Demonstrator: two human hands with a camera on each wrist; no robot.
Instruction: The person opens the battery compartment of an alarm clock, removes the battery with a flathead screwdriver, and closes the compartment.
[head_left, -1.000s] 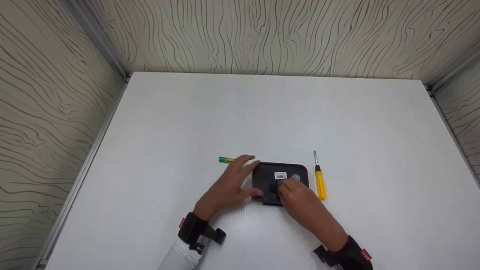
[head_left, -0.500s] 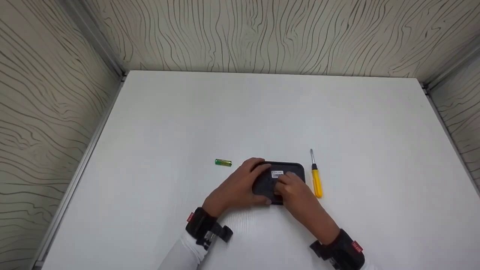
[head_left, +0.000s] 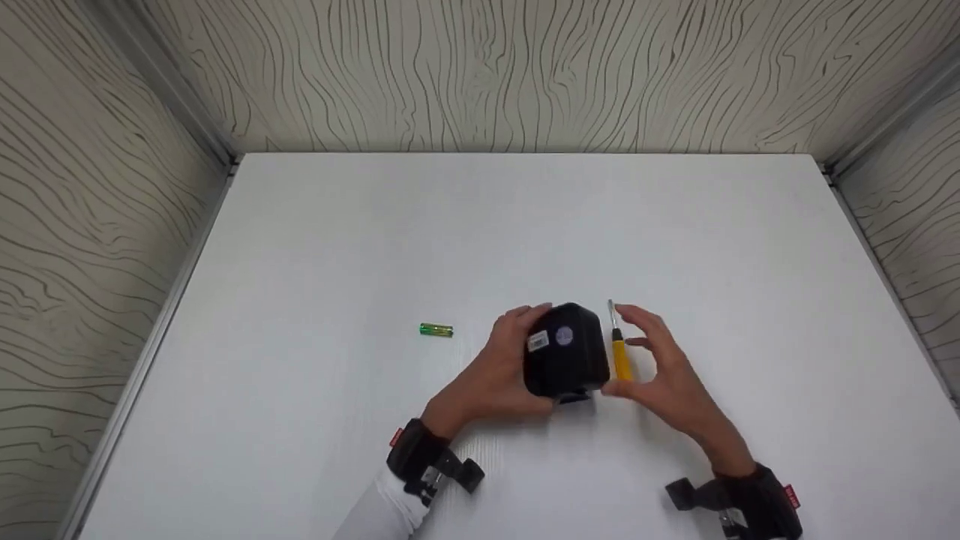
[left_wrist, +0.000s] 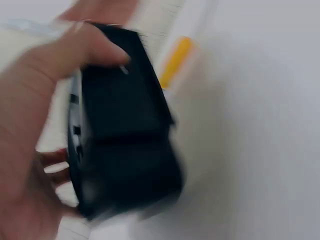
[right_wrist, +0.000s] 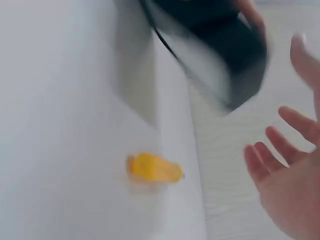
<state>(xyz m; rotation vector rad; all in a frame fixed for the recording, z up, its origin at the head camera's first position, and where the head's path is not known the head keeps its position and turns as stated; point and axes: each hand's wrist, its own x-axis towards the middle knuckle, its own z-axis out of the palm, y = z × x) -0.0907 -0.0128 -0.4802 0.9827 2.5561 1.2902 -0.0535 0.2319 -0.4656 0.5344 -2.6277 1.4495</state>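
My left hand grips a black boxy device with rounded corners, thumb on its near side and fingers on the far side. The device is tilted, showing a white label and a round purple sticker. In the left wrist view the blurred device has a pale side with black marks, seen edge-on. My right hand is spread just right of the device, fingers apart and holding nothing. Between that hand and the device lies a yellow-handled screwdriver, flat on the table. The right wrist view shows the right palm apart from the device.
A green battery lies on the white table, left of the left hand. Wood-patterned panels stand behind the table and at both sides.
The device lay flat under both hands; the left hand has since raised and tilted it. My right hand has let go of its back and moved right, fingers spreading.
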